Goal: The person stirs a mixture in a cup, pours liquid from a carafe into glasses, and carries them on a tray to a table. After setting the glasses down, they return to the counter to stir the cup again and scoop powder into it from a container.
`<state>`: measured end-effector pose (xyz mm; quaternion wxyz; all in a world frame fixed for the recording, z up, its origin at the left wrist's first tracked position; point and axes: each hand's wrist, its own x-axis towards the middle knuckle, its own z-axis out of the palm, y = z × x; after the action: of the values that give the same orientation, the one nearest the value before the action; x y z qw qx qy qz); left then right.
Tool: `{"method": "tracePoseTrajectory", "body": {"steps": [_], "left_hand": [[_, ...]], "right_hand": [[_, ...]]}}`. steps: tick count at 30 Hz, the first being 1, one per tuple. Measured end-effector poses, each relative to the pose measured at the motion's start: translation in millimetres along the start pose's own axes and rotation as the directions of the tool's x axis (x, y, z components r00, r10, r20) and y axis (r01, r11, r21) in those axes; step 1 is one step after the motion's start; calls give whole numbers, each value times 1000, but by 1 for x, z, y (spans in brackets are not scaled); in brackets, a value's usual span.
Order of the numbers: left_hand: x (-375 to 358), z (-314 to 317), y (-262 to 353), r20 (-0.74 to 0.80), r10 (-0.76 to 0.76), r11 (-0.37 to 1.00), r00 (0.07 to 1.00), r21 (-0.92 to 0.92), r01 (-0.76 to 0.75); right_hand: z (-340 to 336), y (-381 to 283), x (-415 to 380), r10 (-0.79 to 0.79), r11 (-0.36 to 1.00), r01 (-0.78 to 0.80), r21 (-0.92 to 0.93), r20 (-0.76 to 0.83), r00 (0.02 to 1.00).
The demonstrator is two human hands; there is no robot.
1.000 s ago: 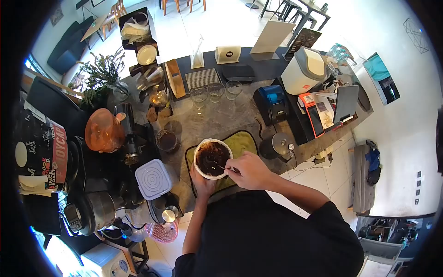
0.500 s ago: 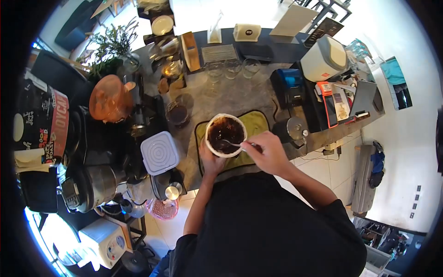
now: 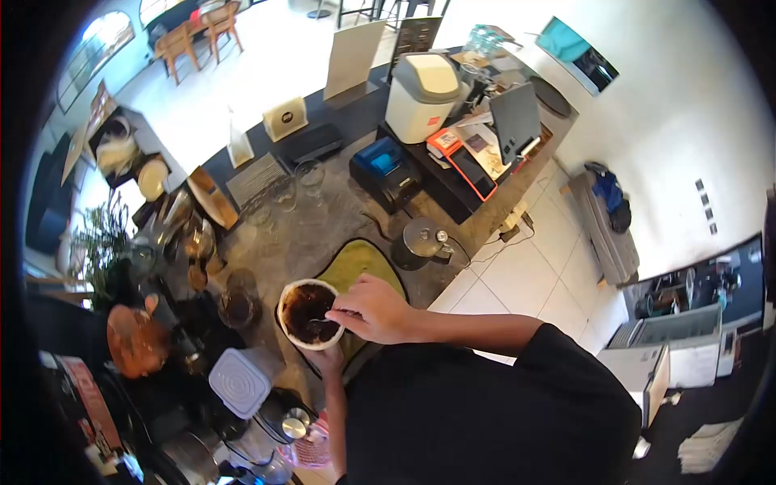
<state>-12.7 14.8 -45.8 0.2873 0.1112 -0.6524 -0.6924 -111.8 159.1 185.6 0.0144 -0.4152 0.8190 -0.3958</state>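
A white round tub (image 3: 309,347) with dark brown, wet-looking contents sits over a green cloth (image 3: 362,263) with a dark border, at the counter's near side. Its mouth faces up toward me. My left hand (image 3: 326,360) is wrapped round the tub's near side, fingers partly hidden beneath it. My right hand (image 3: 376,310) comes in from the right and closes on the handle of a metal spoon (image 3: 320,321). The spoon's lower end dips into the dark contents and cannot be seen.
Left of the tub stand a glass of dark liquid (image 3: 238,309) and a pale square-lidded container (image 3: 242,383). A lidded metal pot (image 3: 423,242) is to the right, with a blue-topped black device (image 3: 386,173) behind it. Clear glasses (image 3: 309,175) stand farther back.
My view has turned to the right, so the counter items appear shifted left and tilted. Both hands keep their hold on the tub and the spoon; the spoon stays in the dark contents.
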Motion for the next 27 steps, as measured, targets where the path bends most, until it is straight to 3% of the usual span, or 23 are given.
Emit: {"method": "tracePoseTrajectory", "body": {"steps": [3, 7, 9, 11, 12, 13, 16, 19, 20, 23, 25, 27], "left_hand": [[-2, 0, 5, -67, 55, 994, 996, 94, -49], [-5, -3, -11, -98, 47, 999, 994, -5, -48], [-4, 0, 1, -72, -28, 1000, 997, -10, 28], [-4, -3, 3, -32, 46, 999, 998, 10, -46], [-9, -21, -23, 60, -10, 989, 998, 148, 1], [-9, -13, -15, -31, 10, 993, 999, 122, -6], [2, -1, 16, -28, 11, 996, 1000, 93, -8], [6, 4, 28, 14, 10, 998, 1000, 69, -11], [6, 9, 27, -29, 37, 999, 999, 37, -36], [5, 8, 16, -41, 48, 998, 998, 31, -47], [3, 8, 11, -82, -76, 990, 994, -123, 65], [1, -2, 5, -52, -79, 994, 995, -83, 75]], "right_hand": [[5, 8, -1, -64, 990, 59, -126, -39, 997], [10, 14, 4, -177, 950, 141, -279, -110, 978], [8, 15, 4, -180, 945, 144, -293, -98, 979], [12, 16, 4, -237, 909, 212, -358, -28, 971], [17, 15, 3, -244, 921, 222, -321, -30, 969], [18, 15, 3, -230, 937, 216, -274, -20, 973], [19, 16, 5, -179, 970, 174, -168, -11, 984], [14, 16, 12, -148, 979, 129, -155, -117, 982], [12, 17, 14, -92, 983, 78, -169, -76, 993], [19, 20, 21, -159, 973, 128, -190, -160, 974], [22, 18, 26, -158, 976, 132, -175, -138, 978], [25, 16, 32, -204, 966, 189, -178, -66, 977]]}}
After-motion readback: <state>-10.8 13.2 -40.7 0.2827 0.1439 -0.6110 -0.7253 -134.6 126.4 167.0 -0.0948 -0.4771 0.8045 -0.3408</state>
